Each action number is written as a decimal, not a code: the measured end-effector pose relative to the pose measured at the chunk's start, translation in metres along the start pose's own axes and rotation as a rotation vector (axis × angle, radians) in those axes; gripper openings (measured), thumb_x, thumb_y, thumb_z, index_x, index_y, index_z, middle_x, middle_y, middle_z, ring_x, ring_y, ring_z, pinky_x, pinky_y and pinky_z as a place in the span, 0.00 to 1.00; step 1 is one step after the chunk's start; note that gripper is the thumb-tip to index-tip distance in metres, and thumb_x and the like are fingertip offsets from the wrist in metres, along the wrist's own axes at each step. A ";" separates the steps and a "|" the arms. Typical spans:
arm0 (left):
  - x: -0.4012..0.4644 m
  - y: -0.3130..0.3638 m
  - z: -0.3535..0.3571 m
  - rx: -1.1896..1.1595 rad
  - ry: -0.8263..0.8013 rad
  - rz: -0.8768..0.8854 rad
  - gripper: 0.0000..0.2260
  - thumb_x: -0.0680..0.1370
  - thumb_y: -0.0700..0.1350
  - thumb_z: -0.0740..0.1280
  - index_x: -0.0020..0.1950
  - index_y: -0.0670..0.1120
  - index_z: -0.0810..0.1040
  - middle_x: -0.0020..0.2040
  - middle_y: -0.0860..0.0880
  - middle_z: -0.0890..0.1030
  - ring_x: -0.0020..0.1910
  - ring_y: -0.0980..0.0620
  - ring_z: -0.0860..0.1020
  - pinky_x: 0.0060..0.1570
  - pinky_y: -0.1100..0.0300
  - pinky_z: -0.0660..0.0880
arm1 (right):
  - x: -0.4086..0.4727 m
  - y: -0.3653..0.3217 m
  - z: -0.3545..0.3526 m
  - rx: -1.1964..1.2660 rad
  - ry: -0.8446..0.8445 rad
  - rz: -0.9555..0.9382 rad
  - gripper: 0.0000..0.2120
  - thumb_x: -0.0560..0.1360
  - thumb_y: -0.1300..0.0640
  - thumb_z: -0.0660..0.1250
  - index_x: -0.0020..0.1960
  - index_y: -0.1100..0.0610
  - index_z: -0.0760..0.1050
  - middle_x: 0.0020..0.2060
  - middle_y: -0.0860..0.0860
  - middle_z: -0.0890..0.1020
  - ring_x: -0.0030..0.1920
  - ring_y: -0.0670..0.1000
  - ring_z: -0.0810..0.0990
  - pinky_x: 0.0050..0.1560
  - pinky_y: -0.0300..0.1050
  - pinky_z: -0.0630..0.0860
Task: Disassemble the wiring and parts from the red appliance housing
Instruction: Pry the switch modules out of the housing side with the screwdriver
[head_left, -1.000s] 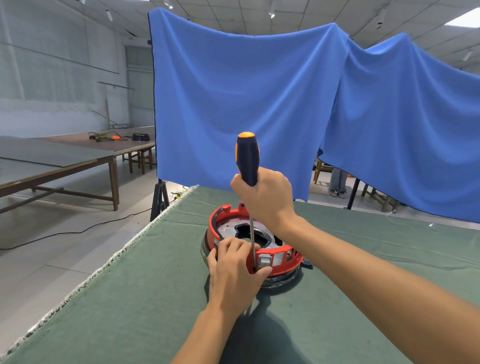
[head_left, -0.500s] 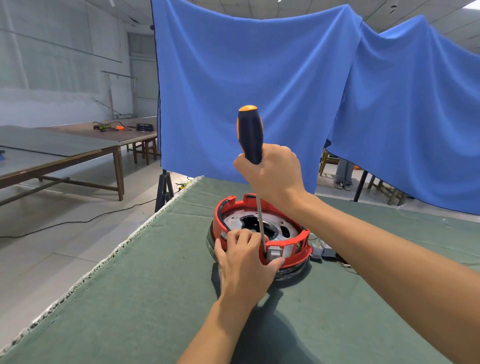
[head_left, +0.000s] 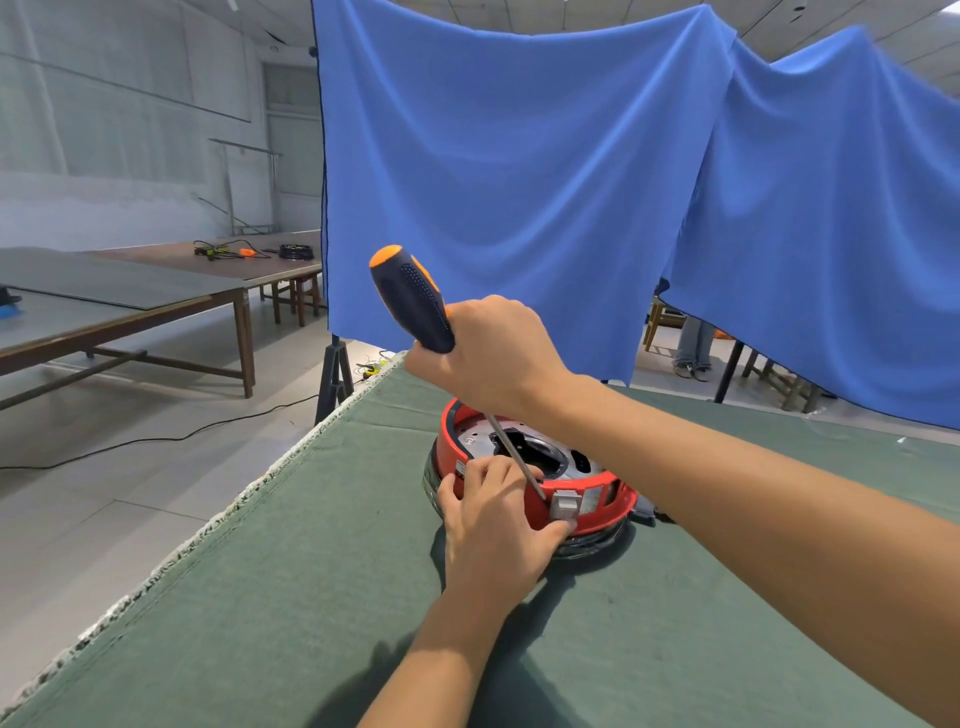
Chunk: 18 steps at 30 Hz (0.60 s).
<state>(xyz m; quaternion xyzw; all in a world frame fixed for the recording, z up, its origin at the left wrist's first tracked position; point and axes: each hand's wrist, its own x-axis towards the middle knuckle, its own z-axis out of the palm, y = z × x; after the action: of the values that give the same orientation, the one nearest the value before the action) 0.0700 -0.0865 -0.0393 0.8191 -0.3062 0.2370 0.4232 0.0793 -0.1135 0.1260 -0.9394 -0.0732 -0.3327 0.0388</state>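
Head view: the red appliance housing (head_left: 530, 478) sits at centre frame, slightly right, on the green-covered desk (head_left: 260, 597), its open side up and a metal plate (head_left: 519, 447) showing inside. The left hand (head_left: 498, 525) — lower centre — has its grip clenched on the near rim, fingers curled over the edge and thumb pressed by a small metal clip (head_left: 565, 505). The right hand (head_left: 488, 353), above the housing, grips the dark, orange-capped handle of a screwdriver (head_left: 410, 301), tilted toward upper left — its shaft slants down to the inner rim beside the clip. A blue cloth (head_left: 519, 182) hangs behind.
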 end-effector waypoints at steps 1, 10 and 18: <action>0.000 0.000 0.000 0.019 0.000 0.007 0.20 0.65 0.58 0.74 0.52 0.52 0.78 0.52 0.57 0.76 0.61 0.53 0.69 0.67 0.46 0.58 | 0.000 0.001 -0.003 0.013 0.015 0.009 0.23 0.71 0.50 0.65 0.27 0.55 0.55 0.20 0.50 0.60 0.24 0.52 0.58 0.27 0.43 0.56; 0.004 0.003 -0.002 0.054 -0.088 -0.045 0.21 0.67 0.61 0.71 0.54 0.51 0.78 0.56 0.55 0.74 0.67 0.53 0.62 0.71 0.40 0.50 | 0.000 0.003 -0.009 0.018 0.021 0.031 0.22 0.71 0.50 0.65 0.28 0.56 0.57 0.21 0.50 0.61 0.27 0.54 0.59 0.27 0.44 0.57; 0.004 0.005 -0.006 -0.021 -0.098 -0.068 0.18 0.66 0.63 0.72 0.49 0.53 0.78 0.52 0.58 0.74 0.63 0.55 0.64 0.70 0.40 0.52 | 0.014 0.006 0.010 -0.033 -0.062 0.043 0.21 0.72 0.48 0.65 0.28 0.54 0.57 0.22 0.49 0.62 0.23 0.50 0.60 0.26 0.42 0.57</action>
<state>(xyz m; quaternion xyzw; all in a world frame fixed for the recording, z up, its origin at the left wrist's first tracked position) 0.0687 -0.0851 -0.0310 0.8353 -0.3010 0.1789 0.4239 0.0976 -0.1165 0.1267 -0.9511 -0.0490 -0.3038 0.0284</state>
